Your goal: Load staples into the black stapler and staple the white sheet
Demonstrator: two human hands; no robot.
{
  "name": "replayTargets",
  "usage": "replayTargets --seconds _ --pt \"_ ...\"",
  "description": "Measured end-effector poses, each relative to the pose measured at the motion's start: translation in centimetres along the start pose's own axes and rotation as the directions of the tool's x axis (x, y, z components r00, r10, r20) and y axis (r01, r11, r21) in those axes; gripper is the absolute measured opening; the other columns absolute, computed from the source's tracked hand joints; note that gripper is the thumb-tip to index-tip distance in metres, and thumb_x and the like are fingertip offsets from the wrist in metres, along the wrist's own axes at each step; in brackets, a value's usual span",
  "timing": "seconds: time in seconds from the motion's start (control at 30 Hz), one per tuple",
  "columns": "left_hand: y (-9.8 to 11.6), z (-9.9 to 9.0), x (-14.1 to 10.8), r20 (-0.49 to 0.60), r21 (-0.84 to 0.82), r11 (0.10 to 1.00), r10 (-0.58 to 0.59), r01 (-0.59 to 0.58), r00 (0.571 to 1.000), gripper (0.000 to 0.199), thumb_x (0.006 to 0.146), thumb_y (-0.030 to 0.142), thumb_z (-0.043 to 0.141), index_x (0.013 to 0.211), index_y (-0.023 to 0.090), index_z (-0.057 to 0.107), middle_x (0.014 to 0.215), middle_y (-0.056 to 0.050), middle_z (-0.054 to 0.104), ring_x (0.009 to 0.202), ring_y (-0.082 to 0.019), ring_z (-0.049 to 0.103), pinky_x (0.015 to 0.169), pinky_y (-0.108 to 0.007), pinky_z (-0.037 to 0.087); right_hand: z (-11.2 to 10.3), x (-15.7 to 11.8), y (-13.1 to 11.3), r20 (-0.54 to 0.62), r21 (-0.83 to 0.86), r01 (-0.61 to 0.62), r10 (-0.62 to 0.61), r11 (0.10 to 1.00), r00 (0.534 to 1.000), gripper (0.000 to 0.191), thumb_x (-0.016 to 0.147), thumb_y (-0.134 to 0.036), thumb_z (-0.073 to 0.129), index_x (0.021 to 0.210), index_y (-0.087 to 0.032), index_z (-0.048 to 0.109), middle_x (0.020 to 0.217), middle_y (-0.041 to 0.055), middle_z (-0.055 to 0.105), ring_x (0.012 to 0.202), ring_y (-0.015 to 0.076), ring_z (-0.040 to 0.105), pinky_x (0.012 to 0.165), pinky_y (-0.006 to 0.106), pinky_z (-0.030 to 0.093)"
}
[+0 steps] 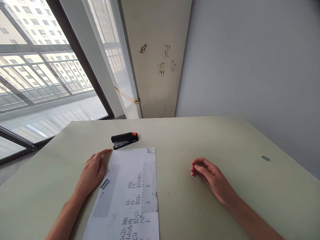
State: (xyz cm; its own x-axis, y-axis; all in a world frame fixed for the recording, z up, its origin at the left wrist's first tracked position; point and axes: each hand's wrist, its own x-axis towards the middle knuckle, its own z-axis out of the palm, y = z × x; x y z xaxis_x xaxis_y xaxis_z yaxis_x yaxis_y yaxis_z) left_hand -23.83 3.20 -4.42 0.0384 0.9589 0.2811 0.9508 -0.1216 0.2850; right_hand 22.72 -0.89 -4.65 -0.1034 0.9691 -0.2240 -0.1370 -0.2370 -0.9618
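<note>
The printed paper (135,196) lies flat on the pale worktop (180,216), its near end cut off by the frame's lower edge; whether it is 1 sheet or several I cannot tell; a small grey strip (105,184) rests on it, close to its left edge; the step in hand looks like a pause with the paper laid out, nothing visibly being fastened.

The right hand (210,178) is well apart from the paper, its forearm slanting in from the lower right, thumb side up, fingers curled; its grip is narrow, thumb drawn up to the fingers, and I cannot tell whether anything tiny sits between them; the left hand (93,170) lies palm down along the paper's left edge, its grip loosely spread with nothing visible in it, index finger reaching toward the far left corner.

A 2nd grey strip (265,158) lies far to the right; just beyond the paper's far edge, near the left fingertip, sits the black stapler (125,140), its mouth apart on the left; taking it up would call for only a short forward reach by the left hand.
</note>
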Motion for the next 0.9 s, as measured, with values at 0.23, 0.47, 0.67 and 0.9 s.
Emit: replayTargets --seconds 0.23,0.47,0.67,0.9 --pt "0.03 0.03 -0.05 0.010 0.000 1.000 -0.012 0.012 1.000 0.047 0.100 0.032 0.034 0.138 0.021 0.060 0.134 -0.010 0.073 0.127 -0.030 0.065 0.108 -0.045 0.051 -0.02 0.01 -0.06 0.007 -0.016 -0.011 0.011 1.000 1.000 0.033 0.090 -0.057 0.075 0.093 -0.025 0.070 0.090 0.0044 0.069 0.088 0.0237 0.062 0.091 0.039 0.053" --pt "-0.17 0.10 -0.07 0.016 0.005 1.000 -0.021 0.021 1.000 0.046 0.102 0.033 0.033 0.139 0.023 0.059 0.134 -0.009 0.073 0.128 -0.029 0.064 0.108 -0.044 0.051 -0.03 0.00 -0.03 -0.003 -0.019 -0.008 0.008 1.000 1.000 0.033 0.089 -0.057 0.076 0.092 -0.025 0.070 0.089 0.0040 0.069 0.087 0.0235 0.062 0.091 0.039 0.054" --pt "-0.06 0.05 -0.10 0.028 0.013 1.000 -0.015 0.015 0.999 0.046 0.104 0.035 0.034 0.140 0.022 0.059 0.129 -0.010 0.074 0.128 -0.030 0.064 0.109 -0.045 0.050 -0.25 0.08 0.28 0.023 -0.004 -0.019 0.019 1.000 1.000 0.029 0.092 -0.054 0.075 0.093 -0.026 0.069 0.091 0.0027 0.069 0.089 0.0222 0.062 0.093 0.037 0.053" --pt "0.42 -0.12 -0.10 0.025 0.013 1.000 -0.021 0.021 0.999 0.047 0.104 0.039 0.035 0.139 0.021 0.060 0.121 -0.011 0.076 0.126 -0.030 0.065 0.107 -0.045 0.051 -0.35 0.06 0.38 0.028 0.006 -0.015 0.015 1.000 1.000 0.027 0.095 -0.052 0.073 0.096 -0.026 0.069 0.093 0.0037 0.068 0.091 0.0230 0.060 0.094 0.039 0.051"
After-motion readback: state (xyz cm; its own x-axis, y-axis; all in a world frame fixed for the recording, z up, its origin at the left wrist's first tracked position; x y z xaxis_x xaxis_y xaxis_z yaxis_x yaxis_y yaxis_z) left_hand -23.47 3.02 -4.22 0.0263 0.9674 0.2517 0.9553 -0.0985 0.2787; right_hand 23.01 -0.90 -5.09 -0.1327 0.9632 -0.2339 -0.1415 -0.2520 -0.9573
